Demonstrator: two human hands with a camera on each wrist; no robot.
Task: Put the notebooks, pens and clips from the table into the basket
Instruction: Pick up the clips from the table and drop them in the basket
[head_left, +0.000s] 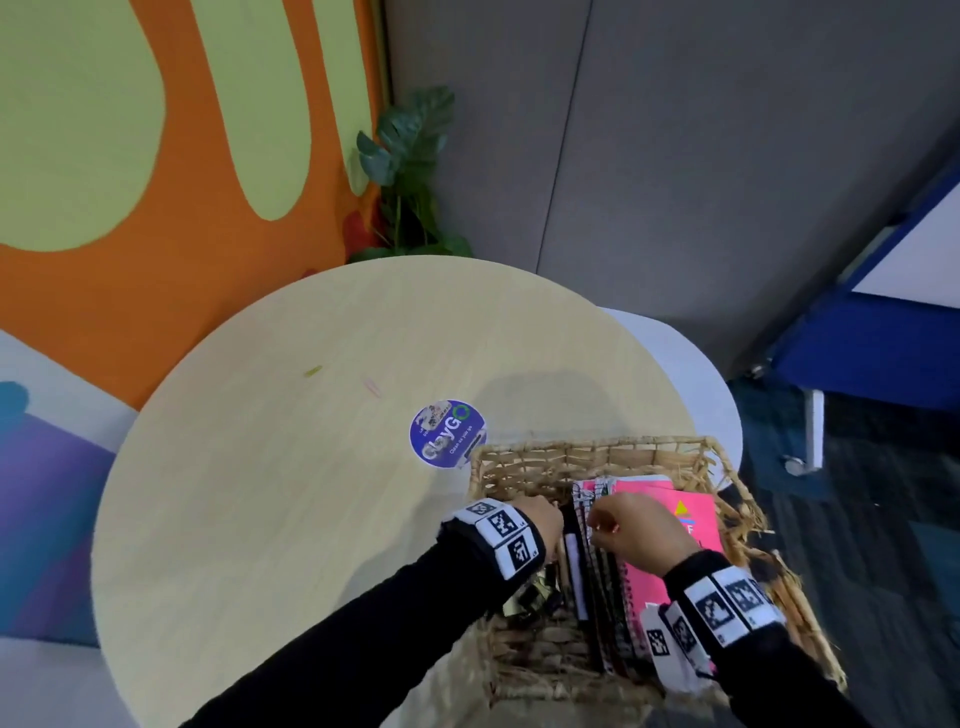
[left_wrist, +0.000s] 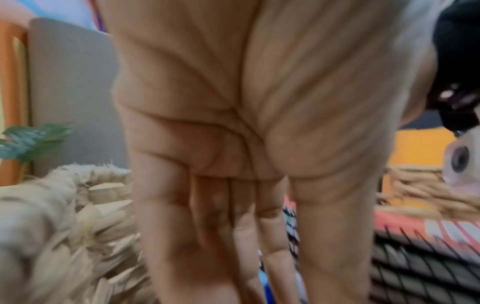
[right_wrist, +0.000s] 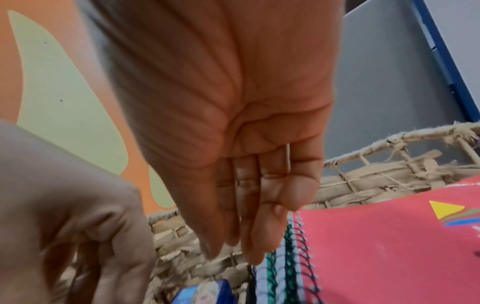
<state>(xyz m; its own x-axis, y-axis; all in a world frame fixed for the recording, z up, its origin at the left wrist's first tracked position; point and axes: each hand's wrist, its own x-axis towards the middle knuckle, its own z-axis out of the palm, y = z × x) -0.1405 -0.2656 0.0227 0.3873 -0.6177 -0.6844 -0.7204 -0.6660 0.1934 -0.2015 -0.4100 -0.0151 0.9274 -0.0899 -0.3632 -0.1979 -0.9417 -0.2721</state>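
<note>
A woven basket stands at the table's front right and holds several spiral notebooks, pink ones on top. My right hand hovers over their spiral edges, thumb and fingertips bunched and pointing down. A thin pale clip wire shows between two of its fingers. My left hand reaches into the basket's left part beside a black and white pen. Its fingers point down with nothing seen in them. A green clip and a pink clip lie on the table.
A round blue sticker is on the tabletop just left of the basket. A small blue box lies on the basket floor. A potted plant stands behind the table. The basket's right side overhangs the table edge.
</note>
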